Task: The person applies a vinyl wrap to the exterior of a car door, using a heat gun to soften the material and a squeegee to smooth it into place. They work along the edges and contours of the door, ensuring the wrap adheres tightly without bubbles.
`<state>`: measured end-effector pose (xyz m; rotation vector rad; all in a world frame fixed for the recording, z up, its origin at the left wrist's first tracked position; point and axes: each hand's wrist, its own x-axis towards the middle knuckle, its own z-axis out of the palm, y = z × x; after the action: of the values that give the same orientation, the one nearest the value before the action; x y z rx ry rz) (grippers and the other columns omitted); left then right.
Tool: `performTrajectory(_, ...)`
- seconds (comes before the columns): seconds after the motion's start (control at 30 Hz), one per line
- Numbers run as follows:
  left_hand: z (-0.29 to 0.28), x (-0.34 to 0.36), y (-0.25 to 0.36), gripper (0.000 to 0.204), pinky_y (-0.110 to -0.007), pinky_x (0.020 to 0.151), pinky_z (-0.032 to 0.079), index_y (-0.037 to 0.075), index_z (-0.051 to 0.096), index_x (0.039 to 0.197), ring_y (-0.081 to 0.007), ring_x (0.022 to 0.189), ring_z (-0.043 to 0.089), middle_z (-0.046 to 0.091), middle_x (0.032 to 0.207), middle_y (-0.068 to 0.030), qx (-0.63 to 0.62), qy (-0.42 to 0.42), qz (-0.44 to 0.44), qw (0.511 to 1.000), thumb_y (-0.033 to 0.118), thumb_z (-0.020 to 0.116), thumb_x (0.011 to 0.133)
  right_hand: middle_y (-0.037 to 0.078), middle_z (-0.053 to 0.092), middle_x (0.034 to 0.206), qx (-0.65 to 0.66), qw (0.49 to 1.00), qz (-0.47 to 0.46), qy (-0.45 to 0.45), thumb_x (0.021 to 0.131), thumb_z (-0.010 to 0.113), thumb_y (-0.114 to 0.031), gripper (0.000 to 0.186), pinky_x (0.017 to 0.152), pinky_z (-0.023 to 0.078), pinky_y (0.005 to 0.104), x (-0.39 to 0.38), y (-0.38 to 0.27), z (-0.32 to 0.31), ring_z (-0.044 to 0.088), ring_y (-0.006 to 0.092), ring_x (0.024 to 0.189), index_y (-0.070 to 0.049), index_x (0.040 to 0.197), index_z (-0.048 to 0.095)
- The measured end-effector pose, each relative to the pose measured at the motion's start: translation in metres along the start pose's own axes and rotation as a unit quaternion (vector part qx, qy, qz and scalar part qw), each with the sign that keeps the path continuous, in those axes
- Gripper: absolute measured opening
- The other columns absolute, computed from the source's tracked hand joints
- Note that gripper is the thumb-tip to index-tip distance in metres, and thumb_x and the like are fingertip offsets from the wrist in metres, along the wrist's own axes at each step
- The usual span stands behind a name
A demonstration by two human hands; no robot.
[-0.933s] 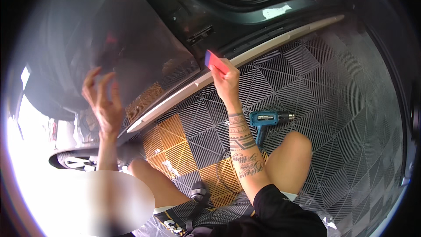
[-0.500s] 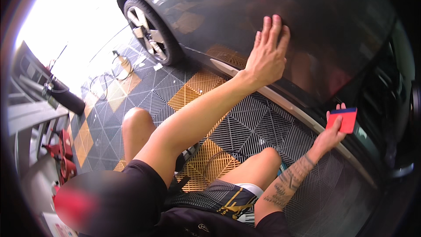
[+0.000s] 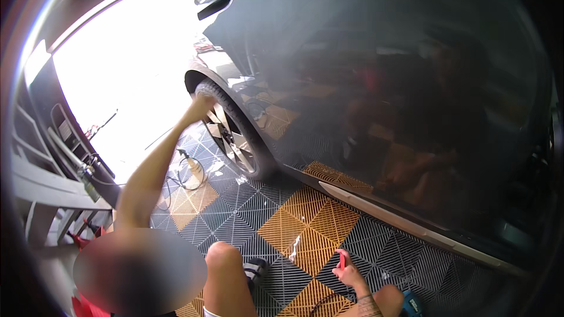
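Note:
My left arm reaches forward to the front wheel (image 3: 238,152) of a dark car. The left hand (image 3: 204,105) overlaps the tyre's upper edge. Its fingers are smeared by motion, so I cannot tell whether it touches the tyre. Low in the view, beside my knee, my right hand (image 3: 351,276) is closed around a red squeegee (image 3: 342,259), now seen nearly edge-on. The car's glossy dark door panel (image 3: 376,94) fills the upper right and mirrors the floor. Neither hand is against that panel.
A pale sill strip (image 3: 399,220) runs along the car's bottom edge. On the black and tan tiled floor (image 3: 235,229) stand a spray bottle (image 3: 192,167) with a hose and a teal-blue object (image 3: 411,303). Whitish scraps (image 3: 295,249) lie about. A side mirror (image 3: 217,3) juts out above.
My left hand has left the door panel and swung left toward the front wheel. The right hand has lowered with the squeegee. The view has shifted, showing the side mirror.

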<state>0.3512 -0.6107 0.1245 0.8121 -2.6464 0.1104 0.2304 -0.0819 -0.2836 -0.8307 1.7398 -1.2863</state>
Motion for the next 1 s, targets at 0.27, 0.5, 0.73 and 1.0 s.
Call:
performTrajectory(0.27, -0.193, 0.252, -0.076, 0.056, -0.04, 0.091, 0.046, 0.003, 0.041, 0.133, -0.0311, 0.118, 0.051, 0.047, 0.131, -0.0194, 0.024, 0.293, 0.294, 0.91, 0.026, 0.063, 0.087, 0.013, 0.057, 0.081, -0.192, 0.96, 0.177, 0.096, 0.081, 0.055, -0.008, 0.042, 0.056, 0.044, 0.0366, -0.012, -0.062, 0.004, 0.055, 0.0217, 0.059, -0.014, 0.122, 0.047)
performTrajectory(0.5, -0.192, 0.169, -0.036, 0.051, -0.037, 0.089, 0.047, -0.006, 0.046, 0.12, -0.0317, 0.1, 0.06, 0.058, 0.111, -0.0197, -0.28, 0.224, 0.006, 0.934, 0.028, 0.065, 0.086, 0.006, 0.055, 0.075, 0.129, 0.934, 0.267, 0.2, 0.078, 0.057, 0.003, 0.047, 0.048, 0.048, 0.0285, -0.077, -0.13, 0.096, 0.059, 0.0151, 0.056, -0.011, 0.121, 0.046)
performTrajectory(0.73, -0.207, 0.176, -0.007, 0.033, -0.044, 0.099, 0.046, -0.014, 0.043, 0.116, -0.0386, 0.116, 0.051, 0.05, 0.12, -0.0297, -0.9, 0.04, -0.199, 0.386, 0.012, 0.045, 0.095, 0.011, 0.058, 0.087, 0.29, 0.887, 0.255, 0.255, 0.086, 0.053, -0.001, 0.05, 0.053, 0.053, 0.0337, -0.132, -0.366, 0.106, 0.063, 0.022, 0.061, -0.012, 0.131, 0.037)
performTrajectory(1.0, -0.203, 0.213, 0.014, 0.012, -0.038, 0.087, 0.049, 0.0, 0.054, 0.098, -0.0219, 0.085, 0.054, 0.054, 0.093, -0.0094, -0.931, 0.087, -0.216, 0.281, 0.01, 0.056, 0.092, 0.015, 0.058, 0.091, 0.281, 0.878, 0.318, 0.219, 0.083, 0.051, 0.001, 0.054, 0.058, 0.057, 0.04, -0.144, -0.459, 0.109, 0.065, 0.028, 0.068, -0.012, 0.133, 0.035)
